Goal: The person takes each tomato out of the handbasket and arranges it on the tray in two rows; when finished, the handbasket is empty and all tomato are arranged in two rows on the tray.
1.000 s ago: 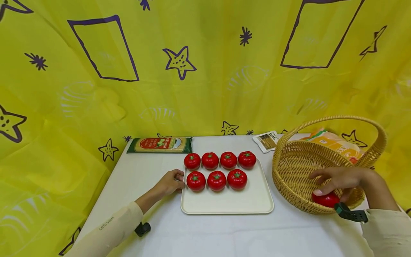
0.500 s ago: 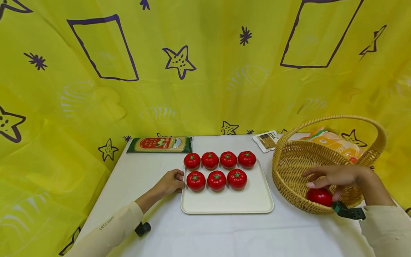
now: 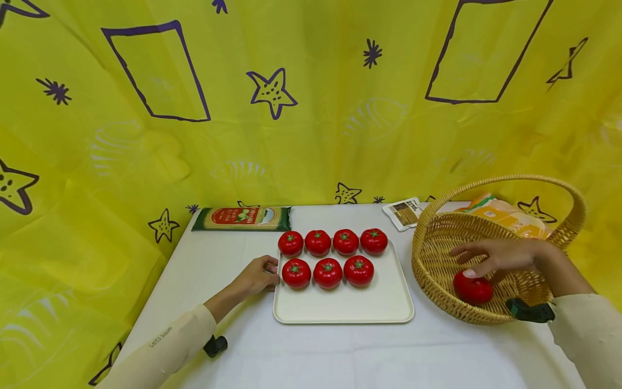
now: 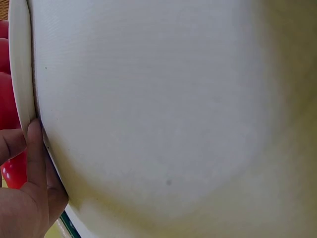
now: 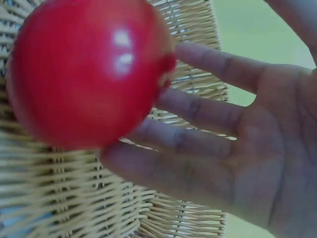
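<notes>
In the head view, my left hand (image 3: pixel 257 275) holds the left rim of a white tray (image 3: pixel 340 313). The left wrist view shows fingertips (image 4: pixel 34 131) right at that rim. Several red tomatoes (image 3: pixel 328 274) with green stems sit on the tray in two rows. On the right, my right hand (image 3: pixel 502 256) is inside a wicker basket (image 3: pixel 437 286), over a single red tomato (image 3: pixel 471 292). From the right wrist, its fingers (image 5: pixel 203 144) look nearly straight and spread behind this tomato. The thumb overlaps the tomato's top in the head view.
A green and gold packet (image 3: pixel 243 218) lies at the back left of the white table. A small white pouch (image 3: pixel 404 214) lies behind the tray's right corner. An orange and yellow bag (image 3: pixel 510 216) is behind the basket, whose tall handle (image 3: pixel 500 178) arches over it.
The tomato in the basket has moved left and slightly away from the near rim, and my right hand has shifted left with it. My left hand and the tray have stayed put.
</notes>
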Action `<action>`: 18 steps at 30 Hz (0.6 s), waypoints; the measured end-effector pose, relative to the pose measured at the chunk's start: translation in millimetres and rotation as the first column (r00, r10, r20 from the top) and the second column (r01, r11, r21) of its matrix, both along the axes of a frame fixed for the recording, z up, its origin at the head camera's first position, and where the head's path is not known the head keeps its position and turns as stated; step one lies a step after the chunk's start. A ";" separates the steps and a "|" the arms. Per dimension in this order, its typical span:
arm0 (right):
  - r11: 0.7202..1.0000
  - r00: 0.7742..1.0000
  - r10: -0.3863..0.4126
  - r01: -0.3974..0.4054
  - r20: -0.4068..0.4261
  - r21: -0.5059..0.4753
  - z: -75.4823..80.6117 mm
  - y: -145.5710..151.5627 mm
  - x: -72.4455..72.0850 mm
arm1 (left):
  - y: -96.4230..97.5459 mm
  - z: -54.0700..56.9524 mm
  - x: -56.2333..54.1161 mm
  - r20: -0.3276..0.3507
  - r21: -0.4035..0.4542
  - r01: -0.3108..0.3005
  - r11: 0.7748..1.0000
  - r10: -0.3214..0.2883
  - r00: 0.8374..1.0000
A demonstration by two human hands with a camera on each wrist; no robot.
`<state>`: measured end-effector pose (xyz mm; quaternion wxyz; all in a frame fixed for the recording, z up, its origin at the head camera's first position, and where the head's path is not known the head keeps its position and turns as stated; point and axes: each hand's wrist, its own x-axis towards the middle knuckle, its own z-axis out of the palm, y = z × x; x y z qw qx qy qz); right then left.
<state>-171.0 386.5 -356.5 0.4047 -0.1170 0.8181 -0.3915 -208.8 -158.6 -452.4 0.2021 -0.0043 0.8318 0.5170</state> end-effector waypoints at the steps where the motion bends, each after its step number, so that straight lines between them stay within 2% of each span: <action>1: 1.000 1.000 0.004 -0.004 0.009 0.007 0.2 0.4 -1.7 | 0.1 0.0 0.3 -0.002 -0.001 0.005 1.000 -0.005 1.000; 9: 0.999 0.996 0.029 -0.031 0.087 0.029 -1.1 3.9 -13.6 | 1.9 2.2 0.6 -0.006 -0.010 0.022 1.000 -0.022 1.000; 18: 0.998 0.983 0.023 -0.034 0.181 0.059 -1.6 -2.2 -18.9 | 2.3 -0.4 -1.2 -0.005 -0.036 -0.011 0.999 0.011 1.000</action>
